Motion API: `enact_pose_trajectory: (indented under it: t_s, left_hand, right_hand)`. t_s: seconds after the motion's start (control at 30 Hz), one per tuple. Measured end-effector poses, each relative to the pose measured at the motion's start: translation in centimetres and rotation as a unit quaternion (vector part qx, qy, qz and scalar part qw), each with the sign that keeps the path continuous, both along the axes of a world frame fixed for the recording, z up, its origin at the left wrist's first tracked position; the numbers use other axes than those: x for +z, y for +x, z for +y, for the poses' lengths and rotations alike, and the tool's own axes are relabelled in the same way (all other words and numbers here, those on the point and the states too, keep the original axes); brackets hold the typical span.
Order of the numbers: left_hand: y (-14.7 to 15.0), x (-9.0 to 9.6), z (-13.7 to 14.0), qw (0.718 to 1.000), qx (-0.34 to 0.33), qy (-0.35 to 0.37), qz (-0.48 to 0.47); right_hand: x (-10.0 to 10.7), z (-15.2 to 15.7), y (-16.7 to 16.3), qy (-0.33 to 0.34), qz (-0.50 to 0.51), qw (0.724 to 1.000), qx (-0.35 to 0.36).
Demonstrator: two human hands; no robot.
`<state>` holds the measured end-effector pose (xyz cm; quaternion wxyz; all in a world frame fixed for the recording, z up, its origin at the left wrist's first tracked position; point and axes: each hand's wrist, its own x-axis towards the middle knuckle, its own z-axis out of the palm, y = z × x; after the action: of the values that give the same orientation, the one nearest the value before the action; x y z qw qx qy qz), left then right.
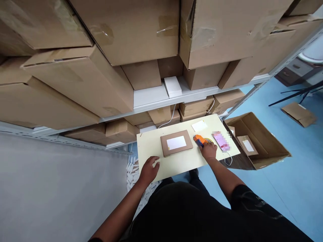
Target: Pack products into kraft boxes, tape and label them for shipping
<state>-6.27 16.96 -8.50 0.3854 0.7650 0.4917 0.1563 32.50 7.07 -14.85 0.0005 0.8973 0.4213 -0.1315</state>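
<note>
Right hand (209,150): closed on the near end of one tape dispenser (200,138). Left hand (150,169): empty, fingers loosely curled, towards the table's (176,165) near left corner. Handling: we would keep the right fingers off the tape dispenser's front end and steady the box (174,134) with the left, clear of its label (176,143). Tape dispenser: orange, blue part, yellowish ring; right half, between far and near edges; whether lifted, we cannot tell.
</note>
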Motion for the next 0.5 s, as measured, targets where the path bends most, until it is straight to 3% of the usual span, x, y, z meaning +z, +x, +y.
enact_pose_trajectory:
  t_s: [0.13, 0.23, 0.33, 0.5]
  left_hand:
    - [4.4, 3.8, 1.7, 0.995, -0.091, 0.004, -0.036]
    - [10.4, 5.7, 3.1, 0.985, -0.155, -0.010, -0.080]
    - [16.9, 6.5, 3.7, 0.973, -0.174, -0.104, -0.109]
    - [23.7, 6.1, 1.4, 0.931, -0.177, -0.299, -0.113]
  right_hand:
    - [2.2, -2.0, -0.1, 0.079, 0.086, 0.987, -0.107]
    - [4.4, -5.0, -0.9, 0.199, 0.250, 0.935, -0.154]
    - [6.4, -7.4, -2.4, 0.279, 0.359, 0.877, -0.158]
    - [7.8, -9.7, -3.1, 0.280, 0.421, 0.854, -0.121]
